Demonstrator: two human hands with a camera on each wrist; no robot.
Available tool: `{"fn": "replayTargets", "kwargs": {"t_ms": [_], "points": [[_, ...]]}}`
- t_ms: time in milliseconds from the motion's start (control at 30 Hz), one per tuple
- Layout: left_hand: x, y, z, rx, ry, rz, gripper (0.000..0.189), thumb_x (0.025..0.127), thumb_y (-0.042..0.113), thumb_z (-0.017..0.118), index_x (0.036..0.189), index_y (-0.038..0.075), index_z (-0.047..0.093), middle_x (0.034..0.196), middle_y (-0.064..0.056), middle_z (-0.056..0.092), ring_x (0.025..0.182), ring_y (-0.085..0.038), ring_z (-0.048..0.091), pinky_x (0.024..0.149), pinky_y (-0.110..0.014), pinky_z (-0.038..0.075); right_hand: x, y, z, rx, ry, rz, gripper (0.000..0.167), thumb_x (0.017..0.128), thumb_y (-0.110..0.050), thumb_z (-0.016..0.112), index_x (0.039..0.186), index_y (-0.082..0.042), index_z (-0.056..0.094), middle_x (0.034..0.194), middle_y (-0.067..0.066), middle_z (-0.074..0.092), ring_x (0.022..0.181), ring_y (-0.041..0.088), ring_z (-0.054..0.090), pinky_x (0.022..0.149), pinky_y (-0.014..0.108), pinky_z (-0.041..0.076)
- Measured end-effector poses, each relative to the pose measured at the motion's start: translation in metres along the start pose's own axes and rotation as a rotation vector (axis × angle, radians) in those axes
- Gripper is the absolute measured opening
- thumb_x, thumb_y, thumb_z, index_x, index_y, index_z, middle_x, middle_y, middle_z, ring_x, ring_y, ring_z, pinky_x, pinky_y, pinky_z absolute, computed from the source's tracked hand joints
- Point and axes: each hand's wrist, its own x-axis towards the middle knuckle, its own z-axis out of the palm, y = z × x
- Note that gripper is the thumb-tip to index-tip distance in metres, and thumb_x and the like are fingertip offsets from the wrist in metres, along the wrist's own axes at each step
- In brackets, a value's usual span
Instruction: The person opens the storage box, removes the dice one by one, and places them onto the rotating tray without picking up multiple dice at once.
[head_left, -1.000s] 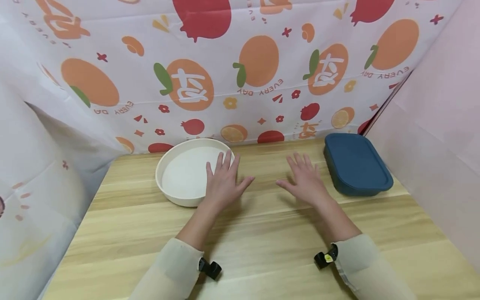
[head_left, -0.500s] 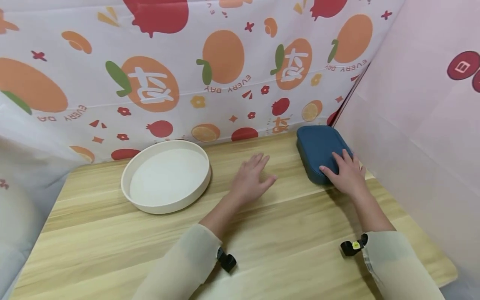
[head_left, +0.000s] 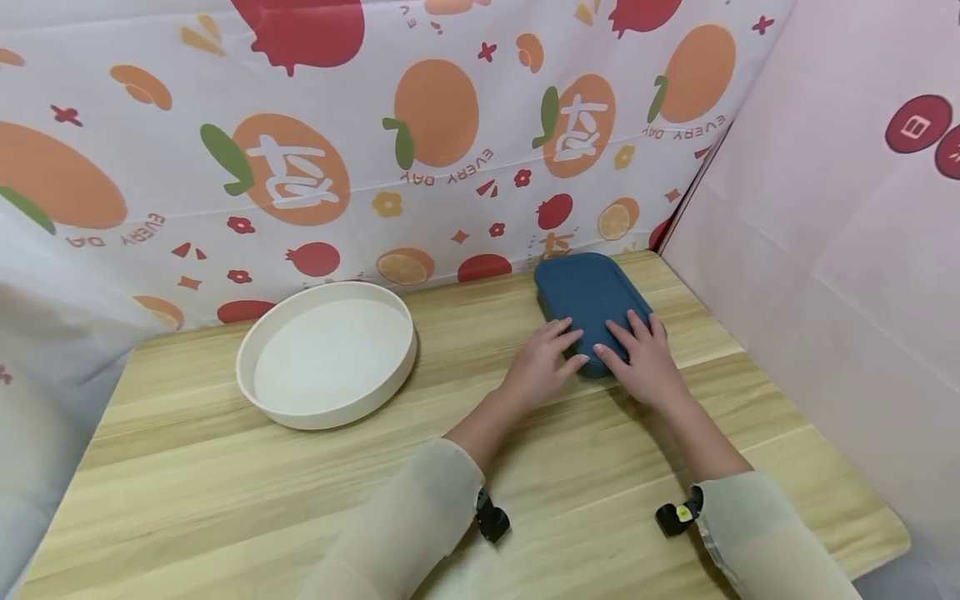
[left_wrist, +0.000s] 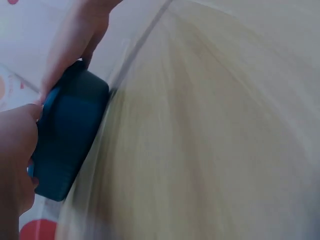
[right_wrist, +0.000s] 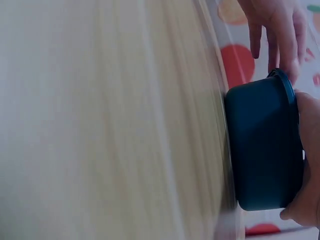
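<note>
A dark blue rectangular food container with a fitted lid rests on the wooden table. My right hand grips it at its front right part, thumb on the lid and fingers reaching to the right rim. Its fingers curl over the edge in the right wrist view. At the container's left front edge, my left hand touches the lid rim with fairly straight fingers and thumb. The container's blue side wall also shows in the left wrist view between both hands. What is inside the container is hidden by the lid.
A round cream tray with a low rim stands on the left of the wooden table. A fruit-print cloth hangs along the back edge. Pale pink cloth borders the right side.
My right hand reached the container and it has slid left across the table, away from the right cloth. My left hand moved right to its edge. The head view turned right.
</note>
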Motion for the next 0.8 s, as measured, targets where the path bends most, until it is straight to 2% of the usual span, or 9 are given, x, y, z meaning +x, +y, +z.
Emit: {"fn": "replayTargets", "kwargs": {"t_ms": [200, 300, 567, 800], "points": [[-0.024, -0.019, -0.018, 0.071, 0.071, 0.002, 0.038, 0.097, 0.035, 0.062, 0.130, 0.016, 0.064, 0.149, -0.006, 0.049, 0.144, -0.027, 0.037, 0.122, -0.041, 0.032, 0.012, -0.038, 0.017, -0.063, -0.016, -0.032, 0.070, 0.098, -0.064, 0.039, 0.150, -0.017, 0.043, 0.161, 0.021, 0.023, 0.148, 0.049, 0.005, 0.110, 0.080, 0.010], [-0.038, -0.027, -0.027, 0.060, 0.101, -0.024, 0.037, 0.097, 0.034, 0.063, 0.129, 0.016, 0.065, 0.149, -0.006, 0.049, 0.144, -0.027, 0.036, 0.122, -0.041, 0.032, 0.016, -0.057, 0.022, -0.094, -0.036, -0.039, 0.072, 0.097, -0.067, 0.037, 0.149, -0.018, 0.044, 0.160, 0.020, 0.025, 0.148, 0.050, 0.006, 0.113, 0.078, 0.009], [-0.064, -0.050, -0.038, -0.019, 0.207, -0.092, 0.039, 0.097, 0.033, 0.063, 0.130, 0.013, 0.063, 0.153, -0.006, 0.045, 0.146, -0.030, 0.034, 0.121, -0.043, 0.033, 0.027, -0.100, 0.033, -0.088, -0.035, -0.090, 0.069, 0.097, -0.061, 0.046, 0.143, -0.010, 0.051, 0.155, 0.025, 0.032, 0.146, 0.048, 0.019, 0.118, 0.070, 0.013], [-0.079, -0.062, -0.043, -0.035, 0.242, -0.136, 0.043, 0.098, 0.036, 0.060, 0.135, 0.015, 0.059, 0.160, -0.008, 0.033, 0.149, -0.028, 0.028, 0.121, -0.047, 0.033, 0.027, -0.123, 0.046, -0.043, 0.047, -0.102, 0.061, 0.097, -0.058, 0.049, 0.137, -0.013, 0.059, 0.152, 0.017, 0.042, 0.143, 0.043, 0.029, 0.114, 0.074, 0.014]]}}
